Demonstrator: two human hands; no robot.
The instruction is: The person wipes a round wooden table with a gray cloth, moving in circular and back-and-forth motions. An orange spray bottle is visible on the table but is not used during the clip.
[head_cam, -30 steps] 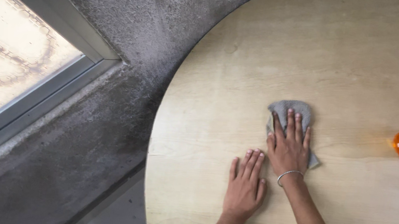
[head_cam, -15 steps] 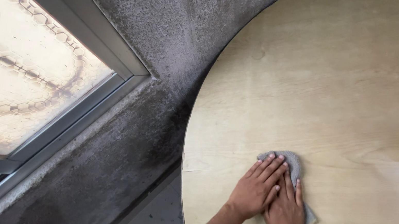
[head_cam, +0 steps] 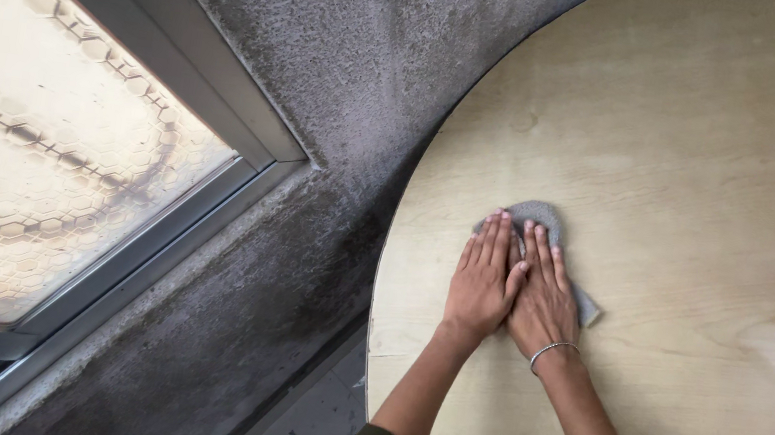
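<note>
A small grey cloth lies flat on the round pale wooden table, near its left edge. My left hand and my right hand press down on the cloth side by side, fingers straight and pointing away from me. Most of the cloth is hidden under the palms; only its far edge and a corner at the right show. A thin silver bracelet circles my right wrist.
Dark grey carpet covers the floor left of the table. A frosted glass panel with a hexagon pattern sits in a grey metal frame at the far left.
My left hand has come onto the cloth next to the right one. Both hands and the cloth have slid away from me and toward the table's left edge. The orange bottle has left the view.
</note>
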